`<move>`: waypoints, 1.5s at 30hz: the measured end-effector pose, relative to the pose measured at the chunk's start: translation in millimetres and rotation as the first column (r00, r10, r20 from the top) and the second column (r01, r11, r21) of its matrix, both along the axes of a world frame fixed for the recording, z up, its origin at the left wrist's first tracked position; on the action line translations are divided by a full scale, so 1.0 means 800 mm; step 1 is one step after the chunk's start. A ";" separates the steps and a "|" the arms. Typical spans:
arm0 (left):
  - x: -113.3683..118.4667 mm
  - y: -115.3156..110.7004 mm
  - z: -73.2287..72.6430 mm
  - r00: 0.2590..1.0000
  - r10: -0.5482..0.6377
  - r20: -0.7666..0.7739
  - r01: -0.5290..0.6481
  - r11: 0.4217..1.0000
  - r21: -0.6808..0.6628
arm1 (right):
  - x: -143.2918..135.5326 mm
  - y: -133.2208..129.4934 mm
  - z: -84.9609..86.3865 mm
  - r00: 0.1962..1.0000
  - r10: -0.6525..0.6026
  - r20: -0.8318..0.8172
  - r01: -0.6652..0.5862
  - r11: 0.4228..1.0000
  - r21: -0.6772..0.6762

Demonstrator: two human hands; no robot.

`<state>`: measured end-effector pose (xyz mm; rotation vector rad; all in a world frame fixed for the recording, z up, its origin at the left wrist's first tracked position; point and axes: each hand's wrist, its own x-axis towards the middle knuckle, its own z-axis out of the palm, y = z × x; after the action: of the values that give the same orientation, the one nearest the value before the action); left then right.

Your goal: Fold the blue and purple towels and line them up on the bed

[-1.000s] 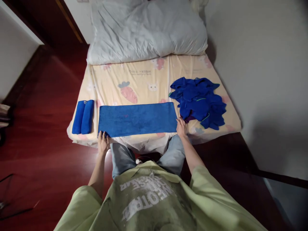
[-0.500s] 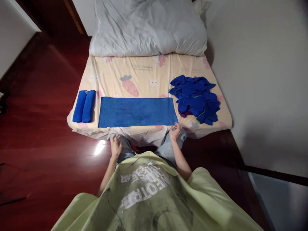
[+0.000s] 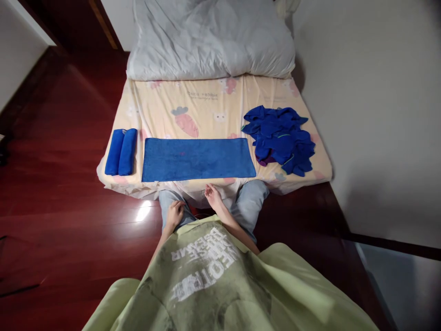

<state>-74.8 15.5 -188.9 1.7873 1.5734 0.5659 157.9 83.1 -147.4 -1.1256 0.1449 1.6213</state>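
Shirt: green (image 3: 151,317) with white lettering, nearest of all; both forearms come out past it and angle inward over the lap.
Left hand: low over the left thigh of the jeans (image 3: 253,197), back up (image 3: 176,212), wrist fairly straight; whether it rests there I cannot tell.
Left fingers: bent inward and bunched (image 3: 181,205), with no thing seen in them; how far open they are I cannot tell.
Right hand: further forward (image 3: 213,197), between the knees, forearm slanting across the right thigh, just short of the bed (image 3: 158,108).
Right fingers: loosely curled (image 3: 208,190), partly open, empty, pointing toward the bed's near edge and apart from the cloth (image 3: 198,158).
Cloth: blue, long, flat, laid crosswise near that edge, in front of both hands.
Rolls: two, blue (image 3: 120,151), side by side and touching, left of the cloth.
Pile: crumpled blue cloths (image 3: 280,138), some green-edged, a purple bit showing, right of the cloth.
Quilt: pale, puffy (image 3: 210,41), across the bed's far part.
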 end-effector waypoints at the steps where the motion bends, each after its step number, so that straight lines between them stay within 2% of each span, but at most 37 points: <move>1: 0.001 -0.001 0.000 1.000 0.002 -0.006 -0.002 1.000 -0.002 | -0.003 0.003 0.000 1.000 0.001 -0.029 -0.001 1.000 -0.008; 9: 0.000 0.000 0.003 0.998 -0.026 -0.057 0.026 1.000 -0.003 | -0.027 0.024 -0.010 0.989 -0.002 -0.150 -0.003 0.999 -0.033; 15: 0.000 0.000 0.000 1.000 -0.002 -0.013 0.002 1.000 -0.019 | -0.042 0.035 -0.010 0.991 0.015 -0.132 -0.014 1.000 0.007; 22: 0.000 0.002 0.001 0.998 -0.034 -0.052 0.032 0.999 -0.043 | -0.056 0.055 -0.008 0.987 -0.050 -0.152 0.042 0.998 -0.053; 27: 0.001 0.000 0.004 1.000 -0.016 -0.025 0.016 1.000 -0.007 | -0.064 0.059 -0.013 0.991 -0.055 -0.119 0.049 0.997 -0.060; 30: 0.002 0.010 0.008 0.999 -0.026 0.020 0.026 0.999 -0.019 | -0.065 0.058 -0.017 0.994 -0.060 -0.094 0.055 0.997 -0.056; 32: 0.003 0.032 0.016 0.998 -0.034 0.047 0.037 0.997 -0.062 | -0.065 0.058 -0.020 0.994 -0.062 -0.086 0.057 0.997 -0.049; 35: 0.007 0.092 0.040 0.996 -0.079 0.043 0.083 0.992 -0.099 | -0.065 0.059 -0.023 0.994 -0.062 -0.086 0.060 0.998 -0.023; 39: 0.024 0.208 0.082 0.979 -0.200 -0.048 0.199 0.980 -0.030 | -0.070 0.061 -0.026 0.994 -0.098 -0.052 0.096 0.994 -0.045; 41: 0.039 0.269 0.100 0.959 -0.247 -0.137 0.243 0.969 -0.043 | -0.074 0.060 -0.027 0.995 -0.098 0.003 0.098 0.992 -0.083; 45: 0.077 0.375 0.120 0.899 -0.266 -0.346 0.243 0.964 -0.109 | -0.078 0.059 -0.029 0.993 -0.085 0.080 0.092 0.991 -0.096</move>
<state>-13.6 315.4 -92.8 2.0922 1.5290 0.0625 95.3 130.3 -170.8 -1.2381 0.2247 1.5042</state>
